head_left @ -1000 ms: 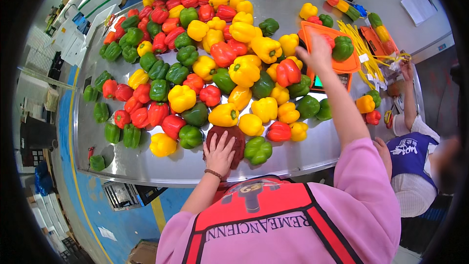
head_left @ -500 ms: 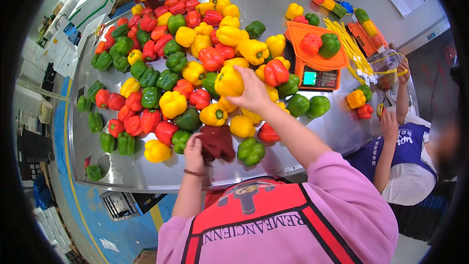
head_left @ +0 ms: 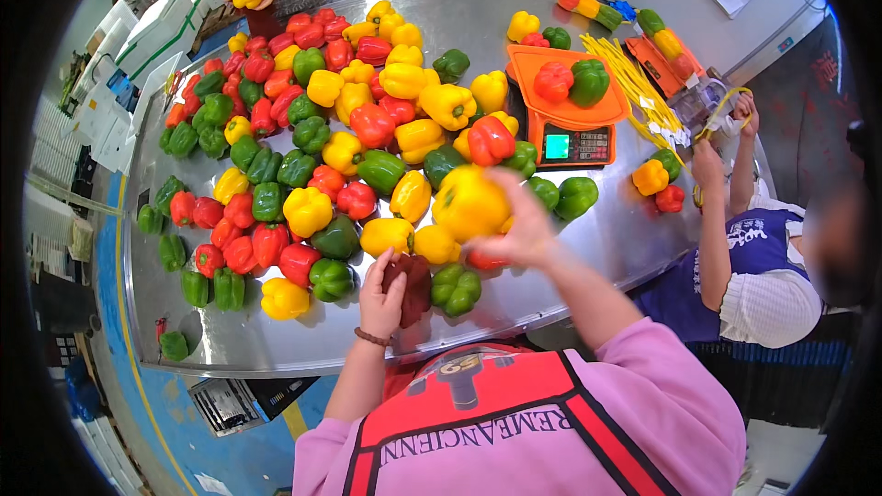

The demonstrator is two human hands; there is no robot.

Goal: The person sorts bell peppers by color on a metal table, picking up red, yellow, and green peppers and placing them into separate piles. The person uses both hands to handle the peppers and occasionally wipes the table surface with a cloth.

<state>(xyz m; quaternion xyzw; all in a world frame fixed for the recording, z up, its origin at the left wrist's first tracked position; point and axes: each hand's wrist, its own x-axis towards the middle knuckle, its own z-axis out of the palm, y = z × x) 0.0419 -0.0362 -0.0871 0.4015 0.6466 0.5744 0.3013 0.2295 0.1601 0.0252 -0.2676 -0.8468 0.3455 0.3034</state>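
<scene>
Hands at work: right hand [head_left: 519,230] loosely cups a yellow pepper [head_left: 470,204], which might slip; left hand [head_left: 381,298] grips a dark red pepper [head_left: 413,287].

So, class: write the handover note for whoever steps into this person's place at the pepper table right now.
Left hand: resting on a dark red pepper at the near edge of the steel table.
Right hand: holding a large yellow pepper above the pile.
Done: a red pepper and a green pepper sit on the orange scale.
Left: most peppers lie loose across the table, unsorted by colour.
</scene>
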